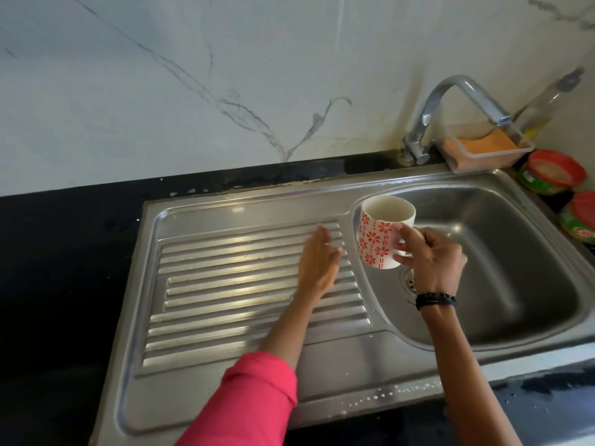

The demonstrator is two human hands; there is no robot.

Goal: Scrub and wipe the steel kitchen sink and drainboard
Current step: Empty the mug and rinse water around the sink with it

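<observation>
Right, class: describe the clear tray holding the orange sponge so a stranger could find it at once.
Start at the steel sink, then go to the tap at its back rim. Under the spout sits the clear plastic tray; unlike the two red-lidded tubs nearby, it is rectangular and transparent.

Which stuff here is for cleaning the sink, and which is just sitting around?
For the job:
- sink and ridged drainboard
- mug, held by the right hand over the sink
- left hand, flat on the drainboard
- tap
- orange sponge in its tray

Just sitting around:
- two red-lidded tubs
- bottle in the corner
</observation>
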